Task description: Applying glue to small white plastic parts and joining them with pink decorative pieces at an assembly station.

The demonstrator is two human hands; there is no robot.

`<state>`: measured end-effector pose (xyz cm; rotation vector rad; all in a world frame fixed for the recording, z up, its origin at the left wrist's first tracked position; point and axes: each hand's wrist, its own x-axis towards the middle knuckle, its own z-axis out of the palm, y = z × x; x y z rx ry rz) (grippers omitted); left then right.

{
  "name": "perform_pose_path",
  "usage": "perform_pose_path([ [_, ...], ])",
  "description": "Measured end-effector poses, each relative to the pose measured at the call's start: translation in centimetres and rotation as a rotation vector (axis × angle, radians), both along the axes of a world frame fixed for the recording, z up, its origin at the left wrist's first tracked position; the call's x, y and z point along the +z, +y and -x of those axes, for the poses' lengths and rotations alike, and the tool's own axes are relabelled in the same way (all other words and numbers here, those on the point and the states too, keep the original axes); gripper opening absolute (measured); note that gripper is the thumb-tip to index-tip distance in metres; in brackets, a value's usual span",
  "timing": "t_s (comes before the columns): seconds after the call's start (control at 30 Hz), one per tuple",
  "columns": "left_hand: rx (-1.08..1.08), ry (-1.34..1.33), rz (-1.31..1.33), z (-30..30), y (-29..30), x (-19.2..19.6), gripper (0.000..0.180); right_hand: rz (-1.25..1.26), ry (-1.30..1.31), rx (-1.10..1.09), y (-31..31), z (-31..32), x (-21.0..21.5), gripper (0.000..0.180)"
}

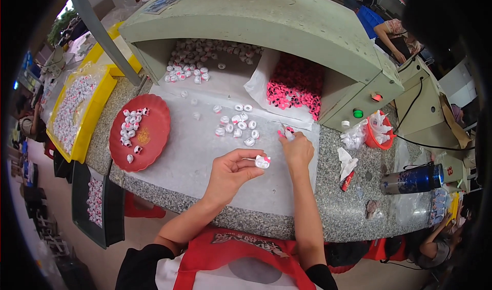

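Note:
Between the thumb and fingers of my left hand point(225, 173) is a small white cat-head toy piece point(262, 162) with a pink bow. Farther right, my right hand point(298, 151) is closed, fingertips low over the paper, around a whitish object point(290, 130) whose kind I cannot make out. Small pink pieces point(281, 133) lie at those fingertips. Several white toy pieces point(237, 120) are scattered on the white paper sheet point(189, 180) just beyond my hands. On the left, a red scalloped plate point(117, 145) bears more white pieces with dark and pink marks.
A pale green metal housing point(246, 21) arches over heaps of white pieces point(192, 57) and pink pieces point(294, 85). Yellow tray point(105, 98) and dark bin point(114, 223) stand left. Right are a red basket point(370, 139), a blue tumbler point(412, 179) and a co-worker's arm point(385, 39).

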<state>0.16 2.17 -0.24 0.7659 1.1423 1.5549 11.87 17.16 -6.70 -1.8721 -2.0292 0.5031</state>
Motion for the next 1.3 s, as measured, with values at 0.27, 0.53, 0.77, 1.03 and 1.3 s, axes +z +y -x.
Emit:
perform_pose_path([
  [0.27,0.044,0.046,-0.011,-0.1,0.6,-0.7,0.032,0.310,0.705,0.079,-1.7,-2.9,2.6,0.018],
  [0.53,0.034,0.023,-0.093,-1.5,1.0,0.0,0.028,0.336,1.230,0.238,-8.5,-2.3,9.0,0.008],
  [0.77,0.017,0.007,-0.128,-1.2,0.6,0.6,0.030,0.191,1.173,0.125,-9.6,-2.1,8.2,0.010],
  [1.03,-0.034,0.036,-0.223,-1.0,0.4,0.6,0.024,0.079,1.144,0.271,-10.0,-2.6,7.8,0.014],
  [1.3,0.051,0.382,-0.344,-1.9,0.1,0.5,0.022,0.028,1.106,0.381,-9.8,-3.3,7.8,0.016],
])
